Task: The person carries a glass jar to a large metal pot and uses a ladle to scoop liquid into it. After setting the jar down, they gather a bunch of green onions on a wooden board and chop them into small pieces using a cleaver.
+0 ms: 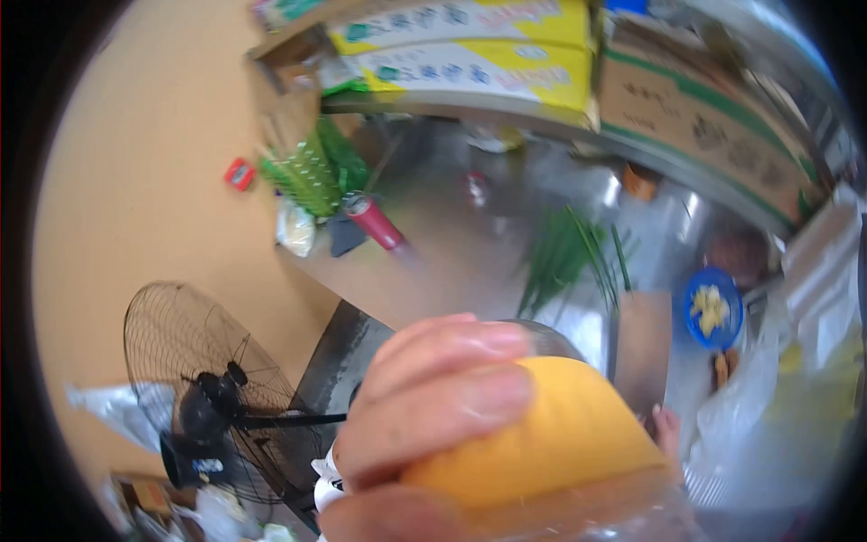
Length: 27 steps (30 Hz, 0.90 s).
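Observation:
Close to the camera, my left hand (433, 406) has its fingers wrapped over a rounded yellow-orange thing (560, 429). Its lower part looks clear and brownish; the kind cannot be made out. Beyond it, lower right, part of my right hand (666, 432) shows at the bottom end of a broad rectangular blade, which looks like a cleaver (643, 339). Most of that hand is hidden behind the yellow-orange thing. Long green scallions (564, 257) lie on the metal counter (461, 262), left of the blade.
A blue bowl (713, 309) with pale yellow pieces stands at the right. A red can (375, 223) and a green basket (307, 176) are at the counter's left end. Yellow-white boxes (479, 68) and a cardboard carton (695, 117) fill the shelf. A black fan (212, 397) stands left.

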{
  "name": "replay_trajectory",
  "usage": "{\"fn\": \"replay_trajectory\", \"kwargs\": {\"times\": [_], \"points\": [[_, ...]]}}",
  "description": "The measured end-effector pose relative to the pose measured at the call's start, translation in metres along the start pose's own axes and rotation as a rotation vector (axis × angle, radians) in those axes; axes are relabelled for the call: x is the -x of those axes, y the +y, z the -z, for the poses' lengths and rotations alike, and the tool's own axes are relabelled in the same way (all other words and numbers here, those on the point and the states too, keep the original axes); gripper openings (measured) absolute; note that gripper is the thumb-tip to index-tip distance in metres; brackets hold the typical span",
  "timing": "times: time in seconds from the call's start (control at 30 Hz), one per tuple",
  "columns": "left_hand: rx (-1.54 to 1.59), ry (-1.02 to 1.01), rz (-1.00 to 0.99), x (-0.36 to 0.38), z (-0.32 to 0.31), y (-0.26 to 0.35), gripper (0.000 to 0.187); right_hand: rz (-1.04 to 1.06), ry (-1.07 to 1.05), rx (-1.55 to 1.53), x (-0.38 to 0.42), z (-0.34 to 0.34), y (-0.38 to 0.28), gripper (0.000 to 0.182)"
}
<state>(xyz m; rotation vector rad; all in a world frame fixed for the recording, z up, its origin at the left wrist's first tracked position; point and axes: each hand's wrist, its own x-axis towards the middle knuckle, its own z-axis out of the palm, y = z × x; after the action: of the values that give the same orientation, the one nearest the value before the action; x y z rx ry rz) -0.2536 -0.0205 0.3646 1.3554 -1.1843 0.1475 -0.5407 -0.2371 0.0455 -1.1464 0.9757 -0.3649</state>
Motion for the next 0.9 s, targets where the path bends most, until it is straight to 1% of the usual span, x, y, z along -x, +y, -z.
{"fn": "replay_trajectory", "kwargs": {"times": [0.03,0.1,0.13,0.2,0.37,0.43,0.53,0.6,0.67,0.8,0.9], "points": [[-0.04,-0.028,0.0,0.002,0.0,-0.009,0.082,-0.065,-0.007,-0.038,0.006,0.004,-0.003,0.033],[-0.11,-0.07,-0.016,0.008,-0.005,-0.027,0.085,-0.078,0.016,0.001,0.019,0.0,-0.019,0.032],[-0.141,-0.083,-0.032,0.011,-0.008,-0.034,0.087,-0.062,0.006,0.034,0.023,0.004,-0.017,0.031],[-0.193,-0.1,-0.055,0.011,-0.015,-0.044,0.09,-0.075,0.034,-0.055,0.029,0.007,-0.014,0.029],[-0.305,-0.154,-0.129,0.026,-0.029,-0.059,0.099,-0.105,0.049,-0.113,0.043,0.027,0.004,0.03],[-0.263,-0.158,-0.044,0.032,-0.037,-0.061,0.102,-0.168,0.066,-0.15,0.049,0.033,0.006,0.031],[-0.165,-0.15,0.14,0.044,-0.052,-0.062,0.103,-0.265,0.075,-0.195,0.054,0.044,0.009,0.031],[-0.188,-0.087,0.159,0.049,-0.07,-0.064,0.107,-0.311,0.061,-0.207,0.057,0.054,0.013,0.031],[-0.202,-0.073,0.183,0.053,-0.085,-0.065,0.109,-0.335,0.031,-0.21,0.058,0.064,0.019,0.031],[-0.224,-0.126,0.222,0.06,-0.107,-0.062,0.111,-0.337,-0.014,-0.257,0.06,0.088,0.028,0.032],[-0.178,-0.11,0.234,0.066,-0.128,-0.059,0.113,-0.335,-0.023,-0.236,0.056,0.105,0.03,0.034]]}}
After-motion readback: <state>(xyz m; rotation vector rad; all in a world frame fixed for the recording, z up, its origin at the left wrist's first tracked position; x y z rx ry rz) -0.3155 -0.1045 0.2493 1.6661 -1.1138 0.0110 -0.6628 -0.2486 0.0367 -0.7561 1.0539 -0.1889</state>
